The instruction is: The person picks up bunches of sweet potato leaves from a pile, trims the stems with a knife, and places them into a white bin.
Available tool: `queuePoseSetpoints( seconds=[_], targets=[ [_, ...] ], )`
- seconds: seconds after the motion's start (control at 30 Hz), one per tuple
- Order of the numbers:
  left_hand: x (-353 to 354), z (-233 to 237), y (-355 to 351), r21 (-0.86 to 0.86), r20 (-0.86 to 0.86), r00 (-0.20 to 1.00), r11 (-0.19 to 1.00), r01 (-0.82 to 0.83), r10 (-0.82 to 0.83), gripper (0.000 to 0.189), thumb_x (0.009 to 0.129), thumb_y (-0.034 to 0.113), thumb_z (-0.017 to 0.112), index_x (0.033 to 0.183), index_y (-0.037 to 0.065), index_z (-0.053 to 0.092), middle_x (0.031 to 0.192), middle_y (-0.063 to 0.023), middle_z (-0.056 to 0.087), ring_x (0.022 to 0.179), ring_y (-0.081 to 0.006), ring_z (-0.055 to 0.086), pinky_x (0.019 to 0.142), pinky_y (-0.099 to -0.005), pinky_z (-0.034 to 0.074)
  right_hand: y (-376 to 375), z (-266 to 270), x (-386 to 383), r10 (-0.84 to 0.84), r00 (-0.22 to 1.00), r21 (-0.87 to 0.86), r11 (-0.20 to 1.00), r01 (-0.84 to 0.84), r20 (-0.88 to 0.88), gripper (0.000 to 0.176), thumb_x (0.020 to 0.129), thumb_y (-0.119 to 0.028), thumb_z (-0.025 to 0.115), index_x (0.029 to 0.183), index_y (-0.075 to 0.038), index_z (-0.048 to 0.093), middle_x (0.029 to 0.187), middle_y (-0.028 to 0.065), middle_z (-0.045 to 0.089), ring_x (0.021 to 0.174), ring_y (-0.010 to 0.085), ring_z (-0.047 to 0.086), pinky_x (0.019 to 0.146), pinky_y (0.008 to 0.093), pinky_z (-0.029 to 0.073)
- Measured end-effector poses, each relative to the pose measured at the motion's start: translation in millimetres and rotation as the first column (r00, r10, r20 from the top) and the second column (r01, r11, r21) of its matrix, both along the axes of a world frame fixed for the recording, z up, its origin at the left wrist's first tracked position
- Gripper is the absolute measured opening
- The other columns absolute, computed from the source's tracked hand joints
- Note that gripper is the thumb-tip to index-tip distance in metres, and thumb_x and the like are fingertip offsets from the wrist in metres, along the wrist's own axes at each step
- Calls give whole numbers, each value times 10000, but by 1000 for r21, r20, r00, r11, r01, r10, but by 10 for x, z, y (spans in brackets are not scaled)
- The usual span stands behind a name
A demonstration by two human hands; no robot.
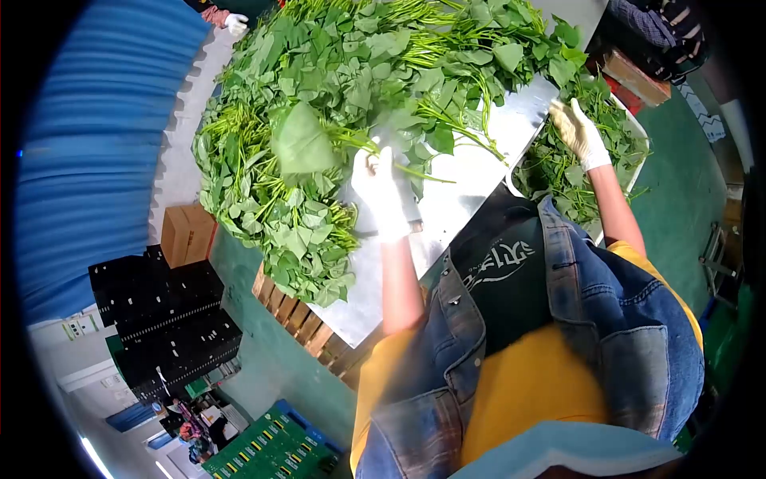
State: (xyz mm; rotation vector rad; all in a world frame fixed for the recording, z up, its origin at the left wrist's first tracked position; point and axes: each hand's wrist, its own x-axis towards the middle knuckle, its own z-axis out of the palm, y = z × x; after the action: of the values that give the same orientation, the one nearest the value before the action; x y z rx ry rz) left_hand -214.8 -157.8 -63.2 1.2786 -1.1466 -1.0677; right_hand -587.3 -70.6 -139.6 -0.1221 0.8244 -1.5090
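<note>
My left hand (380, 190), in a white glove, pinches a leafy green stem (427, 175) above the metal table (459, 203). Its large leaf (305, 142) is blurred and points left, while the cut end sticks out to the right. A big heap of leafy greens (335, 64) covers the far and left parts of the tabletop. On the right, my gloved right hand (580, 134) is held with fingers apart over a white-rimmed container (636, 128) full of the same greens (558, 172). Some loose stems (467, 132) lie on the metal between both hands.
Across the heap is another person's gloved hand (236, 24). A wooden pallet (307, 323) shows under the table's left side. Farther left are a cardboard box (188, 235), black crates (171, 319) and a blue curtain (120, 136). Another carton (636, 78) stands at the upper right.
</note>
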Motion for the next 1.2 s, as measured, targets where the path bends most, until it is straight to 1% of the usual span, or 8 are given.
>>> queuePoseSetpoints(
  seconds=[0.17, 0.27, 0.33, 0.57, 0.93, 1.0, 1.03, 1.2],
  targets=[
    [47, -217, 59, -49, 47, 997, 997, -67, 69, 100, 768, -5, 624, 775, 37, 534, 616, 45, 428, 538, -33, 346, 487, -194, 279, -212, -289, 656, 386, 303, 314, 913, -260, -871, 365, 785, -356, 639, 895, -9, 644, 863, 112, 675, 757, 199, 638, 686, 306, 484],
    [109, -190, 61, -104, 95, 985, 985, -137, 147, 117, 775, 9, 625, 883, 15, 582, 610, 43, 438, 526, -32, 354, 482, -189, 283, -454, -452, 1101, 241, -682, 532, 808, -253, -691, 267, 716, -262, 629, 816, -18, 671, 762, 186, 644, 709, 331, 634, 678, 399, 498],
    [210, -67, 98, -302, 76, 964, 928, -220, 254, 190, 819, 125, 637, 946, -8, 593, 876, -64, 598, 775, -170, 523, 732, -292, 424, -602, -513, 1229, 234, -794, 625, 748, -222, -561, 196, 741, -193, 579, 734, -18, 666, 700, 189, 631, 655, 316, 635, 624, 424, 493],
    [427, 106, 223, 78, -420, 871, 966, -246, 256, 227, 882, 127, 562, 1073, 6, 547, 834, -28, 577, 649, -43, 478, 561, -160, 384, -747, 192, 881, 647, 618, 1, 691, -723, -446, 309, 920, -233, 474, 894, 23, 644, 470, -48, 384, 383, 50, 280, 378, 210, 222],
    [-28, -259, -15, 152, -751, 651, 928, 340, -115, 283, 889, 98, 534, 1118, -68, 547, 881, -162, 640, 571, -79, 480, 514, -180, 398, -480, 266, 1188, 682, 677, -344, 588, -732, -277, 299, 935, -203, 446, 652, -111, 418, 546, -48, 356, 481, 83, 349, 466, 236, 301],
    [-220, -296, 37, -211, 188, 958, 944, 253, -215, 279, 888, 94, 532, 1119, -63, 547, 887, -170, 645, 562, -84, 496, 498, -175, 400, -411, 309, 1209, 685, 690, -344, 605, -718, -233, 265, 921, -183, 466, 672, -98, 443, 551, -46, 378, 487, 81, 367, 479, 233, 326],
    [-279, -106, -15, 147, -467, 863, 945, 292, -194, 269, 886, 90, 536, 1105, -66, 552, 878, -165, 647, 543, -88, 511, 470, -167, 399, -369, 368, 1227, 679, 682, -300, 614, -730, -271, 244, 913, -173, 475, 684, -89, 459, 552, -44, 391, 491, 80, 379, 485, 229, 336],
    [-522, -139, -149, 22, -315, 874, 918, 396, -370, 249, 866, 94, 572, 1051, -73, 574, 831, -127, 653, 508, -75, 507, 429, -163, 384, -291, 479, 1146, 652, 497, -97, 547, -831, -573, 220, 905, -163, 484, 750, -28, 560, 565, -8, 478, 504, 75, 417, 502, 219, 365]
  ],
)
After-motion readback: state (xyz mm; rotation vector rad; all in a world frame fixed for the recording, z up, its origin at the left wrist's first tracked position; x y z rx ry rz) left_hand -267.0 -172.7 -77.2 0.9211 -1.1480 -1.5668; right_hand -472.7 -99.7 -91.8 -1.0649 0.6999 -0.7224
